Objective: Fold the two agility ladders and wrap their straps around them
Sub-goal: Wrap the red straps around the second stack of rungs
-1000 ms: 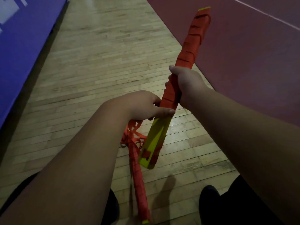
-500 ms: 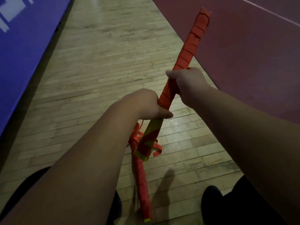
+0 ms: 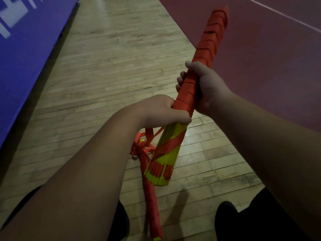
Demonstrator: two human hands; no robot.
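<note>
Hands, left (image 3: 161, 110) and right (image 3: 206, 87), clench the folded ladder (image 3: 196, 87), slanting from near-left to far-right.

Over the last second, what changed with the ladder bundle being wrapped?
The orange strap has gone further round the held ladder bundle: its yellow end, bare a second ago, now has a diagonal band across it. The bundle also turned in the grip. Both the left hand and right hand stayed clamped on it; the second bundle still lies on the floor.
</note>
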